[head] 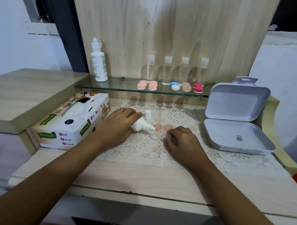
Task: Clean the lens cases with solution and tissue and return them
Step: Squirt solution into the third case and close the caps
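Head view of a person working at a pale wooden table (139,178) covered in part by a white lace mat (176,149). The left hand (116,126) is gripping a small white solution bottle (139,125), its fingers closed around the body, and is tilting it so that the nozzle is pointing right and slightly down toward an open clear lens case (157,135) lying on the mat. The right hand (182,141) is resting on the mat at the right end of this case, fingers curled down onto it; whether they are pinching the case or only steadying it cannot be told. Two peach-coloured caps (163,127) are lying side by side on the mat just behind the case, and the bottle's white cap (147,114) is standing upright behind the nozzle. A tissue box (73,123) is sitting at the left edge of the table, just beside the left hand. An open white hinged box (237,118) is standing at the right, lid raised, with a small object inside that is too small to identify. On the glass shelf (121,87) behind, a tall white bottle (98,63) is standing at the left; four clear bottles (176,70) with white caps are standing in a row against the wooden back panel, and five closed lens cases (170,85) are lying in front of them: two pink, one blue and white, one peach, one deep pink.
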The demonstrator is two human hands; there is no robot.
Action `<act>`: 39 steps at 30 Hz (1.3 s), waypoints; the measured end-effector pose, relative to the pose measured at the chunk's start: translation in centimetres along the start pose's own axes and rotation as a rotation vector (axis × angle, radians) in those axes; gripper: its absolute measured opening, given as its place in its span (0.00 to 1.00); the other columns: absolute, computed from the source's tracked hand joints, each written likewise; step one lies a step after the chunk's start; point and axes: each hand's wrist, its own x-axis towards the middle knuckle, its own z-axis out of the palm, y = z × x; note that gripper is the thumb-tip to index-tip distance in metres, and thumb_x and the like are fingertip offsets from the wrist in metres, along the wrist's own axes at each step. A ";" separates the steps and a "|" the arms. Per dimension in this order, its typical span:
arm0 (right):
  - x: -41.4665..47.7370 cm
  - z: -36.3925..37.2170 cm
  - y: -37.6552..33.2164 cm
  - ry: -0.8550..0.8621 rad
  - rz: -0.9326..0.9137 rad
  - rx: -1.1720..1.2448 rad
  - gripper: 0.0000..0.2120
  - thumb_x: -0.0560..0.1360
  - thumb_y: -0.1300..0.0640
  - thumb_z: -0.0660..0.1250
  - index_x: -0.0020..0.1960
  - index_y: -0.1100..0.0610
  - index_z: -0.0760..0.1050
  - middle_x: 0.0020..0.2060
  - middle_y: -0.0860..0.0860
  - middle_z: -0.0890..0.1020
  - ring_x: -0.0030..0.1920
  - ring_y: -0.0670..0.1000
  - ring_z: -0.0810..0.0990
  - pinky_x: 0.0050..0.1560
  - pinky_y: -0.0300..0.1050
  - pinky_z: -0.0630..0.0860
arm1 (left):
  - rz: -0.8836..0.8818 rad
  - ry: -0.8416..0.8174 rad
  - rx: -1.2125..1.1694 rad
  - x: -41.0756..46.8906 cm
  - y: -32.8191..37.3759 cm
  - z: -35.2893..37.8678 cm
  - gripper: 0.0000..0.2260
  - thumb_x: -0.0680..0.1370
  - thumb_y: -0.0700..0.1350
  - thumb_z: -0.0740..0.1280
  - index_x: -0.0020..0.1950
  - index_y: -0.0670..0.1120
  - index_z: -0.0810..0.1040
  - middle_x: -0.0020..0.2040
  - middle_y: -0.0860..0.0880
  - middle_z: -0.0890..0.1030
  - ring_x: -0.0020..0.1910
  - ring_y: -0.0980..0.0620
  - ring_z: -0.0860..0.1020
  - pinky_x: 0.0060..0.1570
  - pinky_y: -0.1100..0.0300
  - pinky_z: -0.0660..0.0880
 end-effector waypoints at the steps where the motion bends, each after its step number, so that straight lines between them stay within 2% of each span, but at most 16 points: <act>1: 0.0 0.0 0.0 0.000 0.000 0.000 0.10 0.74 0.52 0.62 0.48 0.57 0.78 0.41 0.52 0.78 0.45 0.55 0.73 0.47 0.49 0.72 | 0.019 0.000 0.016 0.0 0.0 0.1 0.24 0.68 0.43 0.76 0.62 0.41 0.75 0.55 0.42 0.80 0.53 0.42 0.77 0.51 0.51 0.73; 8: 0.1 -0.1 -0.1 -0.028 0.023 -0.005 0.18 0.71 0.46 0.56 0.48 0.56 0.78 0.42 0.51 0.78 0.46 0.55 0.73 0.48 0.49 0.72 | 0.067 0.023 0.057 0.3 -0.2 0.6 0.24 0.66 0.40 0.77 0.60 0.39 0.77 0.53 0.40 0.80 0.50 0.40 0.78 0.51 0.48 0.74; 13: 0.1 -0.1 0.1 -0.026 0.010 0.002 0.14 0.73 0.49 0.59 0.49 0.56 0.78 0.43 0.51 0.78 0.46 0.55 0.73 0.48 0.49 0.72 | 0.105 0.038 0.079 0.4 -0.3 0.6 0.23 0.65 0.40 0.77 0.58 0.40 0.77 0.52 0.41 0.80 0.50 0.40 0.78 0.51 0.48 0.74; 17: 0.0 -0.2 0.0 -0.023 0.013 0.003 0.17 0.72 0.47 0.57 0.49 0.55 0.78 0.44 0.51 0.78 0.46 0.55 0.73 0.48 0.49 0.72 | 0.126 0.065 0.106 0.5 -0.1 0.3 0.22 0.66 0.41 0.77 0.58 0.41 0.78 0.51 0.41 0.81 0.50 0.40 0.78 0.51 0.49 0.74; 22: 0.1 -0.1 0.0 -0.034 0.015 0.010 0.10 0.75 0.52 0.63 0.50 0.56 0.78 0.46 0.51 0.78 0.48 0.54 0.72 0.51 0.51 0.71 | 0.134 0.081 0.156 0.5 0.1 0.0 0.20 0.68 0.40 0.75 0.59 0.43 0.78 0.52 0.42 0.81 0.52 0.41 0.78 0.53 0.49 0.74; 39: 0.1 -0.1 0.2 -0.023 -0.011 0.004 0.10 0.75 0.52 0.63 0.50 0.56 0.78 0.46 0.52 0.78 0.48 0.54 0.72 0.49 0.49 0.71 | 0.107 0.074 0.155 0.4 0.0 0.6 0.22 0.66 0.41 0.77 0.59 0.42 0.77 0.52 0.42 0.81 0.50 0.41 0.78 0.51 0.48 0.74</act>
